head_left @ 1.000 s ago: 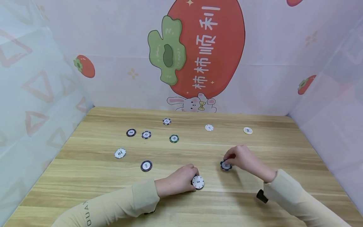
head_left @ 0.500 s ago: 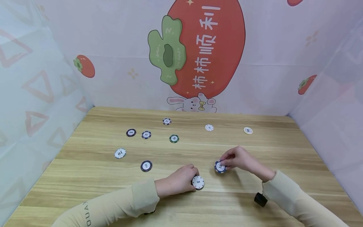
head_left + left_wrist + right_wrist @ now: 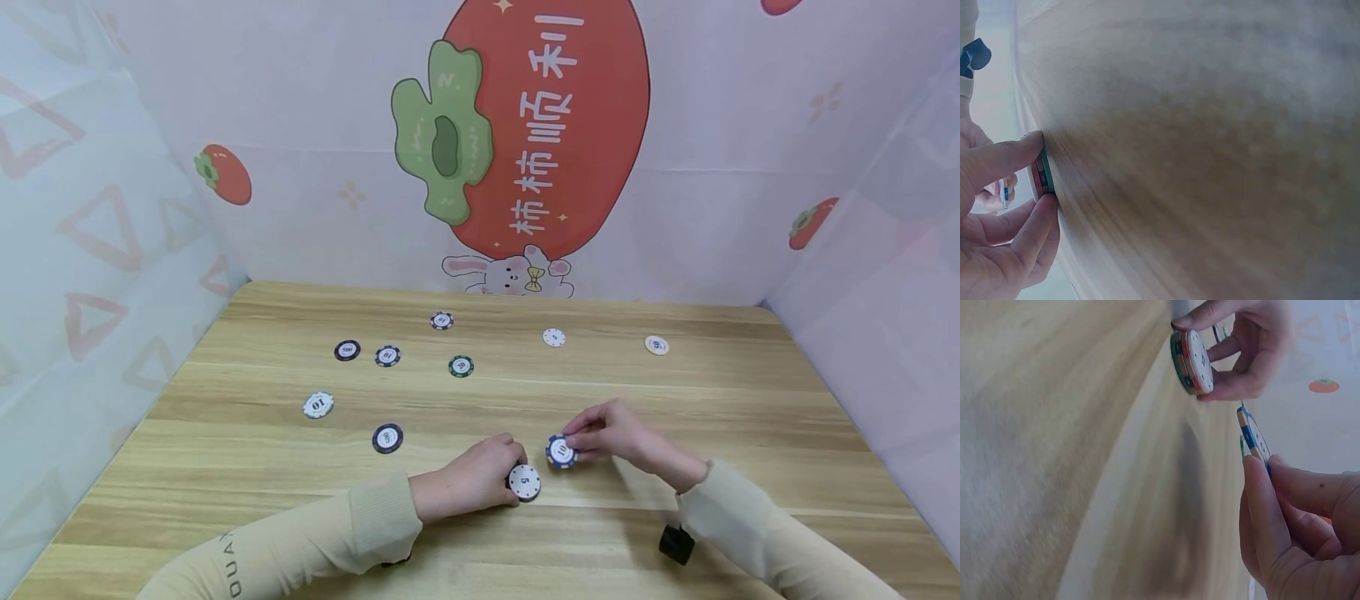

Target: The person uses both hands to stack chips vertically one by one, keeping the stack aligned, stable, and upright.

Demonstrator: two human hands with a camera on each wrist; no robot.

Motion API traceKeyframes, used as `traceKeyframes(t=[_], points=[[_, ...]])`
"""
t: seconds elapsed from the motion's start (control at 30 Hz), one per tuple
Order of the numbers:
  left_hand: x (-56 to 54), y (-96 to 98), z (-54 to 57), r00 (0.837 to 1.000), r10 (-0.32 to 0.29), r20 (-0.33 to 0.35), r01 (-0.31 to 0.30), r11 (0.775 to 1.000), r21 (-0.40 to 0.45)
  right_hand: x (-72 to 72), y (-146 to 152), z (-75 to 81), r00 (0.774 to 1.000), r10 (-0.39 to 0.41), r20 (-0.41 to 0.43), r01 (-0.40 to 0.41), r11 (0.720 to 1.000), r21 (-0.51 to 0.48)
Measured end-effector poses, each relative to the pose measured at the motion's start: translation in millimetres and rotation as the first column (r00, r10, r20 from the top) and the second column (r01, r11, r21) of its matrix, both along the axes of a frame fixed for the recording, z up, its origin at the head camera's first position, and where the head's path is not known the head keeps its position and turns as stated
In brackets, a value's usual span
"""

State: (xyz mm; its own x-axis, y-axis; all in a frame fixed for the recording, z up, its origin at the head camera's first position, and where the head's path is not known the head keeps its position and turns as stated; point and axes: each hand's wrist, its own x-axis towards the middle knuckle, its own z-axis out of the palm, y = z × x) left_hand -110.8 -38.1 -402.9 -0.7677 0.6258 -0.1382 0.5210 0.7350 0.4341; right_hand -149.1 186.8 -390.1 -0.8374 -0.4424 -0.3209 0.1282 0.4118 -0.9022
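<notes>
My left hand [image 3: 480, 473] grips a short stack of poker chips [image 3: 524, 482] by its edges, low on the table. A white chip marked 5 tops it, with red and green edges below in the right wrist view. My right hand [image 3: 618, 435] pinches a blue-and-white poker chip [image 3: 562, 452] marked 10 between thumb and fingers. That chip is raised above the wood, face up and slightly tilted, just right of the stack. In the right wrist view the blue chip [image 3: 1254, 437] shows edge-on, with the stack [image 3: 1191, 362] beyond it.
Single chips lie spread over the wooden table [image 3: 705, 400]: a dark 500 chip [image 3: 387, 438], a pale 10 chip [image 3: 318, 405], a green 20 chip [image 3: 461, 366], a white 5 chip [image 3: 554, 337], a 50 chip [image 3: 657, 345] and several others. Printed cloth walls [image 3: 315, 233] enclose the back and sides.
My right hand has lifted the blue 10 chip and carried it left, closer to the stack. The left hand and its stack have stayed in place.
</notes>
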Motion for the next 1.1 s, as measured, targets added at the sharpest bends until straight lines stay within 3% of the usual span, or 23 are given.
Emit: traceKeyframes(t=[0.53, 1.1], points=[[-0.1, -0.9, 1.4, 1.000, -0.002, 0.003, 0.002, 1.000, 0.013, 8.8, -15.4, -13.7, 0.995, 0.030, 0.092, -0.025, 0.998, -0.050], [0.2, -0.7, 2.0, 1.000, 0.008, 0.021, -0.008, 1.000, 0.029, 14.8, -27.3, -13.3, 0.995, 0.019, 0.098, -0.015, 0.999, -0.047]])
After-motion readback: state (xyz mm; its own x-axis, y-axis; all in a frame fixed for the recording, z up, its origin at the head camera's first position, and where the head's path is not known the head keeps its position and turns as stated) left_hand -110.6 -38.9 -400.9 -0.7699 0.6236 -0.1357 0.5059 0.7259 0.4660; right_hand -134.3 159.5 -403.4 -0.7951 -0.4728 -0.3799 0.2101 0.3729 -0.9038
